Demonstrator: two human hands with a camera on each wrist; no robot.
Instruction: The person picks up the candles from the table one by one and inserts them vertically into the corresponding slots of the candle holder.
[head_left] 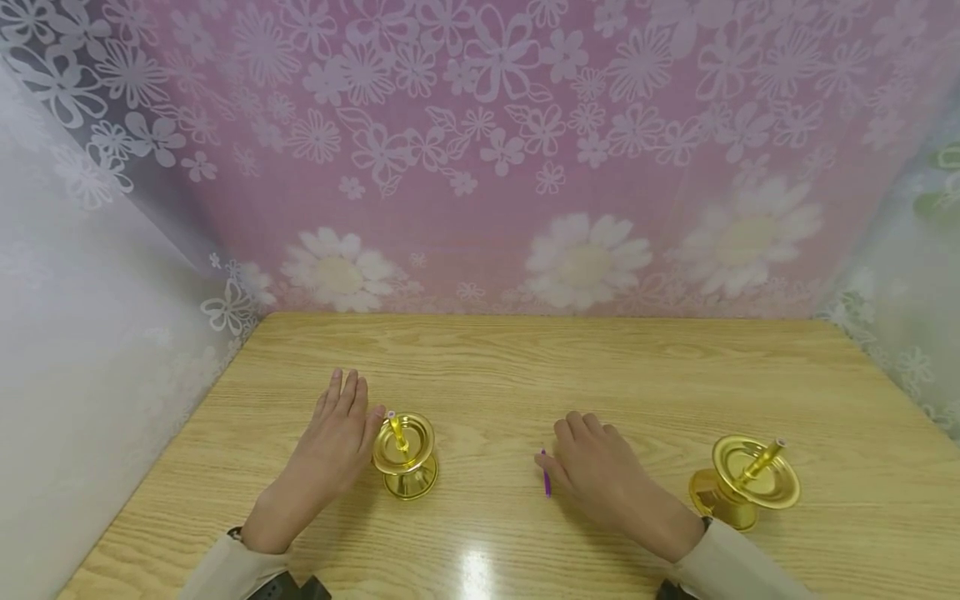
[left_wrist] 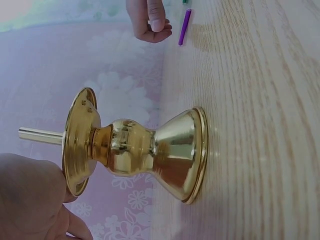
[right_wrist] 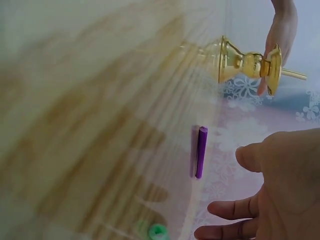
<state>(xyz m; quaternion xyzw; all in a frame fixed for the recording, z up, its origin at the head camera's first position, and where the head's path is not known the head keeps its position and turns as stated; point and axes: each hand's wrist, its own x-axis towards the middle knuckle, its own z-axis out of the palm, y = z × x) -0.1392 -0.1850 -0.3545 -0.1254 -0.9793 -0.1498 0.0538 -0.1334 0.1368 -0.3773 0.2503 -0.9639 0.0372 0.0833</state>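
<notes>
My left hand (head_left: 335,442) is beside a gold candlestick (head_left: 405,479), fingers extended. Its thumb is right at the rim of the dish. In the left wrist view this candlestick (left_wrist: 132,147) stands upright on its flared base, a thin tube rising from the dish. Over the wood to the right is my right hand (head_left: 596,458), fingers loosely bent and thumb apart from them. Below it a slim purple stick (head_left: 546,483) lies on the table, partly covered by the thumb in the head view. The right wrist view shows the purple stick (right_wrist: 201,152) apart from the fingers.
A second gold candlestick (head_left: 756,475) stands on the right, near my right forearm. A small green ring-shaped piece (right_wrist: 158,231) shows at the bottom of the right wrist view. The wooden table (head_left: 480,367) ends at a pink flowered curtain (head_left: 465,167), with pale cloth on both sides.
</notes>
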